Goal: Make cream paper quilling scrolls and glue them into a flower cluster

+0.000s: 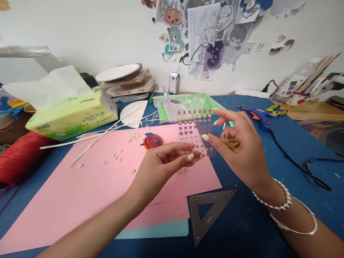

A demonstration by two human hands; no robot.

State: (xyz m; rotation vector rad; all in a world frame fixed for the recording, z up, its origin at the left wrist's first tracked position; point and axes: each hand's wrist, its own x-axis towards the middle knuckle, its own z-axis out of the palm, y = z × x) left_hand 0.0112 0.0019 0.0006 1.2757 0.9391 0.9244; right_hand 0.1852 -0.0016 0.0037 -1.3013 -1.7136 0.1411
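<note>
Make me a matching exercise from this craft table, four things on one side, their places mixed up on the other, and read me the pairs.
Things
1. Clear sheet of small face stickers
2. Round red coiled-cord piece
3. Grey triangular ruler
4. Blue glue gun with orange trigger

Places
A. Beside black-and-yellow handles
B. In the left hand
C. On the blue tabletop, right of the pale blue-green paper
D. On the pink paper

Pairs: 1-B, 2-D, 3-C, 4-A
</note>
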